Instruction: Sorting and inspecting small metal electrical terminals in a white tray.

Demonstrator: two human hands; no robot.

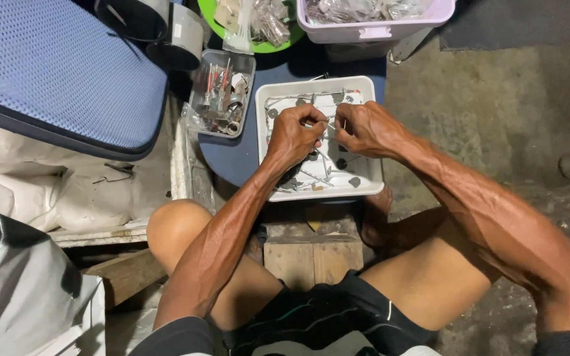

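A rough, stained concrete floor (496, 86) stretches to the right, dim under low light. At upper left sits a blue mesh cushion (54, 66) above white sacks (28, 194), with a wooden block (311, 260) low at centre and grey sheeting (21, 290) at lower left.

Small clear box (220, 92) crowds the white tray's (371, 173) left; right floor open

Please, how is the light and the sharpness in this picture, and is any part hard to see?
Head view: even light; forearms shiny with glare; left hand and right hand sharp, pinching a thin wire over the white tray; small tray parts too fine to identify; top corners dark, edges slightly bent by the wide lens.
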